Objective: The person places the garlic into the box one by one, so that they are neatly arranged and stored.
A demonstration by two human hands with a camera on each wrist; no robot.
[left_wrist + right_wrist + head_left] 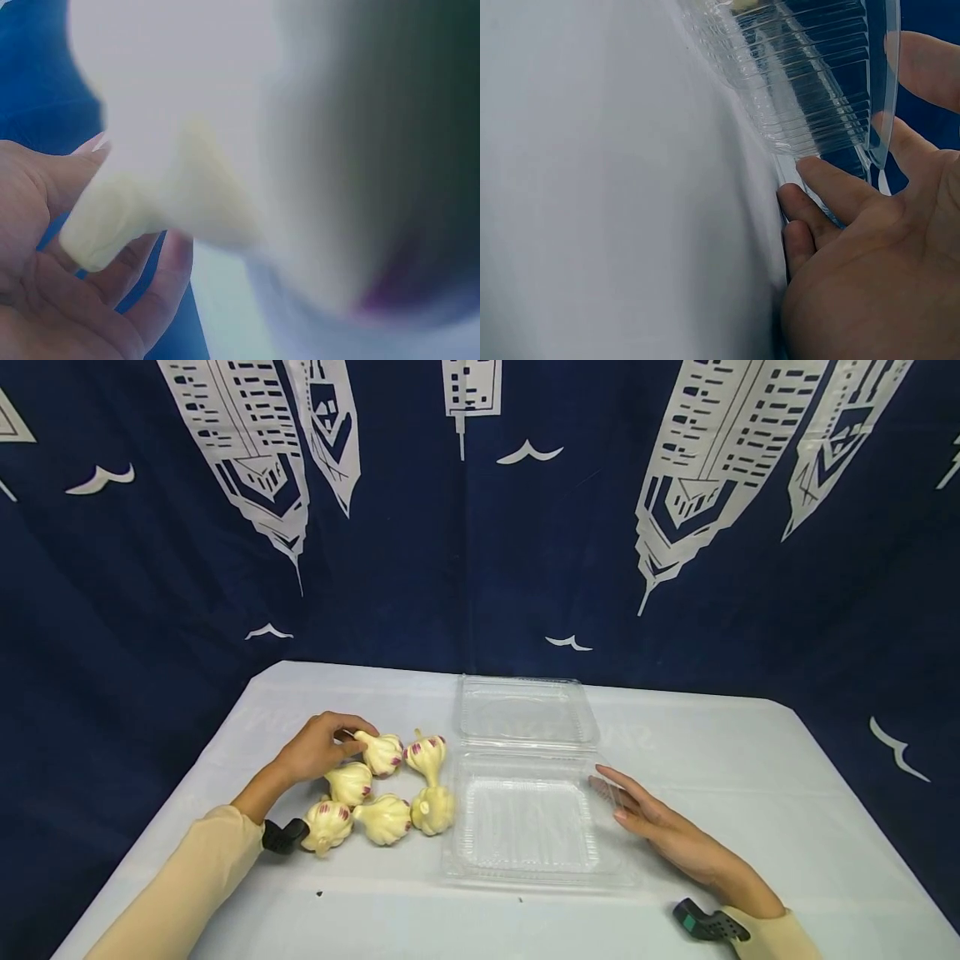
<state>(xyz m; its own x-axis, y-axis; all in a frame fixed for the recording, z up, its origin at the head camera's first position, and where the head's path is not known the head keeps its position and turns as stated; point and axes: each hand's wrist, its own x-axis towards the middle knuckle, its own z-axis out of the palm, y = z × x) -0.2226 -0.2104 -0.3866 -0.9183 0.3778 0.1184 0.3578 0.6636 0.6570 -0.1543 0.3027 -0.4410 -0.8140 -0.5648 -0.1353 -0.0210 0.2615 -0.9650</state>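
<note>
My left hand (324, 745) pinches a garlic bulb (384, 755) with purple marks, thumb and fingers at its stem end. Another garlic bulb (217, 195) looms blurred before the left wrist camera and covers much of that view. More pale bulbs lie below and beside the hand, among them one garlic bulb (350, 783) just under it. At the right wall of a clear plastic clamshell box (525, 822), my right hand (663, 835) has its fingers loosely extended. The right wrist view shows those fingers (840, 184) at the box's ribbed side and rim.
The box's lid (525, 714) lies folded back toward the far edge of the white table (750, 793). Several garlic bulbs are clustered left of the box, one garlic bulb (432, 811) close to its left rim. A dark blue printed curtain (465, 568) hangs behind.
</note>
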